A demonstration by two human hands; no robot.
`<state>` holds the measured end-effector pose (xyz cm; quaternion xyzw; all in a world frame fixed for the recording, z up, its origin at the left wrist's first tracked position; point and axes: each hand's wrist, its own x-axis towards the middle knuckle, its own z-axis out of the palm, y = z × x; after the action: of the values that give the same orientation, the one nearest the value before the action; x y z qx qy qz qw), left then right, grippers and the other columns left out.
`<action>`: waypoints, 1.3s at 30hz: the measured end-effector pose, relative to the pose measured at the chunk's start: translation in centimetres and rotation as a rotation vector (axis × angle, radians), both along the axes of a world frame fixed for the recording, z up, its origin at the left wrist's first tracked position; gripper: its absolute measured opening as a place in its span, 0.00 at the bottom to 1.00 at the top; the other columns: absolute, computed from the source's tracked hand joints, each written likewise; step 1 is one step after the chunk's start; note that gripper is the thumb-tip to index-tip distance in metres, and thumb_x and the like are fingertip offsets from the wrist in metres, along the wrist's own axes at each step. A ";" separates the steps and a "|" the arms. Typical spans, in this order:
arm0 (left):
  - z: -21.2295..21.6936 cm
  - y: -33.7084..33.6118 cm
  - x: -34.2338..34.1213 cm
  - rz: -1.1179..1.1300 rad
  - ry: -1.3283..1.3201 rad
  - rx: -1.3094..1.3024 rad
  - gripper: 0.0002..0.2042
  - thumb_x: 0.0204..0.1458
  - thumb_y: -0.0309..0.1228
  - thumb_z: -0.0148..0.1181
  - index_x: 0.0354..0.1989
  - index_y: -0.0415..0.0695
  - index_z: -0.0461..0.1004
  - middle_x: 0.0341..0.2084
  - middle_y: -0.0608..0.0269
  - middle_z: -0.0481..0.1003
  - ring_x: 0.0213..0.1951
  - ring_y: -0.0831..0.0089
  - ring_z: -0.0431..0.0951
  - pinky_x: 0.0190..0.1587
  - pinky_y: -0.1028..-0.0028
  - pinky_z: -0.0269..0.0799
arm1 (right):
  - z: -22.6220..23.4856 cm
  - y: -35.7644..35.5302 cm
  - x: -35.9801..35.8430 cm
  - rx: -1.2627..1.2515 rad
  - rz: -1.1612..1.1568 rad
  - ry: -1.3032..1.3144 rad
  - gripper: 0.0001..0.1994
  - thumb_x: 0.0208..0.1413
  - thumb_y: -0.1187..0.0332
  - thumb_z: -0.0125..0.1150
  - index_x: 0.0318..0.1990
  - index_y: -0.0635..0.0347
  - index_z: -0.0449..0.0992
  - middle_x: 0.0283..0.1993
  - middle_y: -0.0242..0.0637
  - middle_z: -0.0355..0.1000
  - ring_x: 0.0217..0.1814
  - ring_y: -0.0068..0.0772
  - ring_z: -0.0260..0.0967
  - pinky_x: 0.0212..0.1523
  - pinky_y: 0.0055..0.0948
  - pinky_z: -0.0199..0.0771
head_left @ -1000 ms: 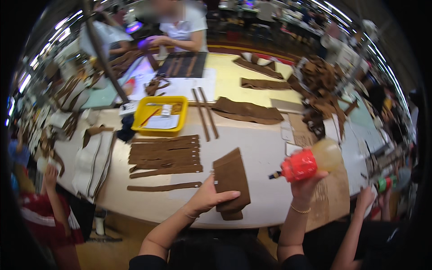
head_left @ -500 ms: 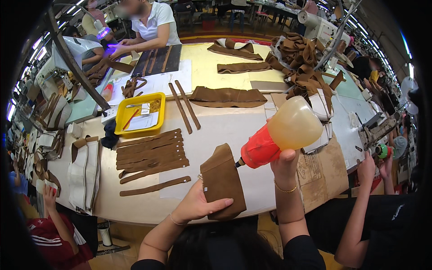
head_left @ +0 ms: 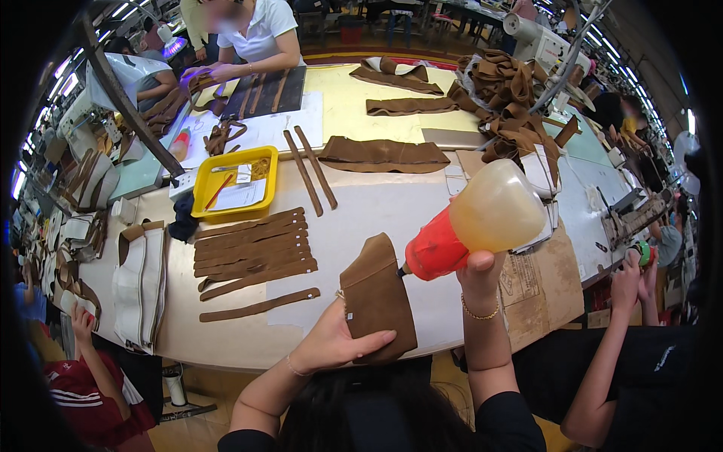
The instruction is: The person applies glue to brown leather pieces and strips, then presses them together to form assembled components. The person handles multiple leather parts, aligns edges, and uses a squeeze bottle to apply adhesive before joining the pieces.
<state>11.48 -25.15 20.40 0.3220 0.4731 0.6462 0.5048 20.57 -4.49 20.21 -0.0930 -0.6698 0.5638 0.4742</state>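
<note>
My left hand [head_left: 340, 340] grips a brown leather piece [head_left: 380, 297] by its lower left side, thumb across the front and the other fingers hidden behind. The piece is tilted up above the table, with a small white tag near its left edge. In my right hand [head_left: 480, 277] is a squeeze bottle [head_left: 497, 211], tipped nozzle-down, with a cloudy yellowish body and a red-wrapped neck. Its dark nozzle meets or nearly meets the piece's right edge. Most fingers of my right hand are hidden behind the bottle.
Brown strips [head_left: 252, 248] lie in a row left of centre, near a yellow tray [head_left: 269, 181]. A wide brown piece [head_left: 384, 156] lies beyond. Cardboard [head_left: 546, 279] and heaped brown parts [head_left: 501, 83] are at right, white-lined pieces [head_left: 139, 286] at left. Co-workers sit around the table.
The leather piece and bottle have shifted slightly right in view, and the nozzle stays by the piece's right edge. Across the table, the co-worker's hands have moved.
</note>
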 end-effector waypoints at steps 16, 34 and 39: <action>-0.2 0.1 0.0 -0.006 -0.004 0.023 0.29 0.49 0.23 0.64 0.59 0.36 0.58 0.50 0.59 0.68 0.52 0.75 0.69 0.54 0.72 0.67 | -1.8 1.4 0.9 0.038 0.053 -0.022 0.50 0.41 0.31 0.58 0.58 0.69 0.56 0.52 0.45 0.64 0.44 0.38 0.73 0.39 0.42 0.82; 0.0 -0.1 0.4 -0.005 -0.007 0.008 0.28 0.48 0.24 0.65 0.57 0.36 0.60 0.49 0.60 0.69 0.51 0.75 0.69 0.53 0.72 0.67 | -1.6 1.5 0.3 -0.008 -0.044 -0.044 0.50 0.41 0.30 0.57 0.56 0.71 0.60 0.44 0.43 0.69 0.38 0.38 0.75 0.38 0.39 0.81; -0.3 -0.3 0.5 0.007 0.009 0.012 0.27 0.48 0.24 0.65 0.56 0.36 0.61 0.48 0.60 0.70 0.50 0.75 0.70 0.52 0.73 0.67 | -2.6 1.6 1.5 -0.024 0.065 -0.125 0.49 0.41 0.30 0.56 0.57 0.69 0.59 0.45 0.43 0.68 0.39 0.37 0.74 0.39 0.40 0.81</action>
<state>12.03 -25.49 20.10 0.3261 0.4727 0.6495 0.4984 22.04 -2.91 17.62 -0.1120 -0.6940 0.5799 0.4118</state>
